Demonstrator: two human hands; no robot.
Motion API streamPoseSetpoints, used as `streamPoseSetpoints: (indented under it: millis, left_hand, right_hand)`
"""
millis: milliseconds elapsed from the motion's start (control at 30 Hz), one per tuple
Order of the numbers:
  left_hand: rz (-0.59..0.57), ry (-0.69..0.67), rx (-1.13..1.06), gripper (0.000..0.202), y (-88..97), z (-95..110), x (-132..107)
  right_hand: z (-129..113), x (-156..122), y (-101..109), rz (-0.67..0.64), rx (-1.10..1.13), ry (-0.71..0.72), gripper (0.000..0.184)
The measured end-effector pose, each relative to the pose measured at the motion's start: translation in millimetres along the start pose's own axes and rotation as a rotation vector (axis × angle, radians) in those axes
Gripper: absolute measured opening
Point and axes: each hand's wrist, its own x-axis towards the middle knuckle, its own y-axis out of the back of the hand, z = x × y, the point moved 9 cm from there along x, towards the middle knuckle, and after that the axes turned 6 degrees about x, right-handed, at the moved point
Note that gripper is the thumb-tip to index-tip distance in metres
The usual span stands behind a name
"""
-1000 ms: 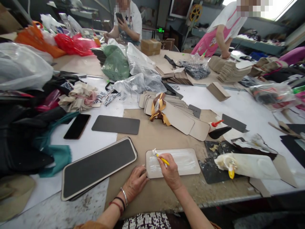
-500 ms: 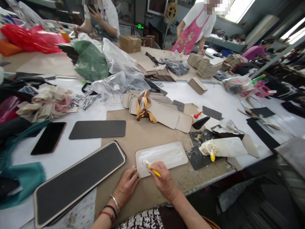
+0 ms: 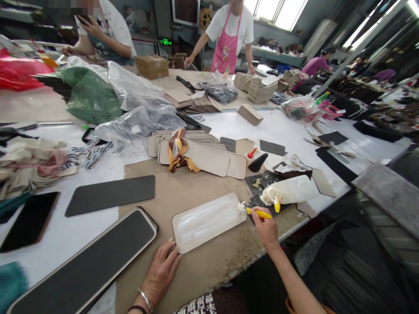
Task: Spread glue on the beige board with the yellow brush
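Note:
A pale rounded board (image 3: 209, 222) lies before me on brown card, streaked with wet white glue. My right hand (image 3: 266, 229) grips a yellow-handled brush (image 3: 262, 213); its glue-caked tip is at the board's right end. My left hand (image 3: 162, 266) rests with fingers stretched out, fingertips at the board's lower left corner. Just right of the brush, a white plastic bottle (image 3: 296, 189) lies on its side, glue crusted round its opening and a second yellow handle (image 3: 277, 204) sticking out. Left of my left hand lies a long dark panel with a pale border (image 3: 88, 261).
Behind the board lies a fanned stack of pale boards (image 3: 203, 155) with a brown and yellow ribbon (image 3: 180, 152) on top. A dark grey panel (image 3: 111, 195) and a phone (image 3: 31, 221) lie left. Two people stand across the table, one in a pink apron (image 3: 225, 48).
My right hand has moved the brush from the board's left part to its right end. White streaks now cover more of the board. My left hand stays by its lower left corner.

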Motion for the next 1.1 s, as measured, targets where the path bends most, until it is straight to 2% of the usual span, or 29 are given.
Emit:
streamPoseSetpoints:
  millis: [333,467,633,700,800,867,967,1100]
  left_hand:
    - [0.009,-0.005,0.013,0.019,1.9,1.8,2.0]
    - [0.008,0.003,-0.002,0.019,2.5,0.8,2.5]
    - [-0.002,0.017,-0.021,0.018,1.2,-1.1,2.0]
    - [-0.014,0.026,-0.027,0.017,0.1,-1.2,2.0]
    - [-0.022,0.028,-0.031,0.017,-0.6,-0.1,2.2]
    - [-0.023,0.033,-0.033,0.017,-0.7,0.0,2.1]
    - [-0.035,0.047,-0.035,0.016,-1.8,-0.7,1.5]
    - [-0.051,0.065,-0.050,0.015,-2.8,-1.5,0.2]
  right_hand:
    - [-12.8,28.1,-29.3,-0.044,0.013,0.126,0.025]
    - [-24.9,29.8,-41.4,-0.087,0.031,0.162,0.023]
    - [-49.9,9.0,-48.0,-0.216,0.105,0.173,0.019]
    - [-51.6,-0.2,-39.5,-0.233,0.108,0.153,0.018]
    - [-44.1,-11.5,-19.0,-0.178,0.053,0.114,0.020]
    - [-41.0,-21.6,-13.4,-0.167,0.026,0.096,0.021]
    - [-50.8,-44.0,-25.0,-0.220,0.059,0.093,0.018]
    - [-80.0,-73.8,-58.0,-0.285,0.166,0.078,0.015]
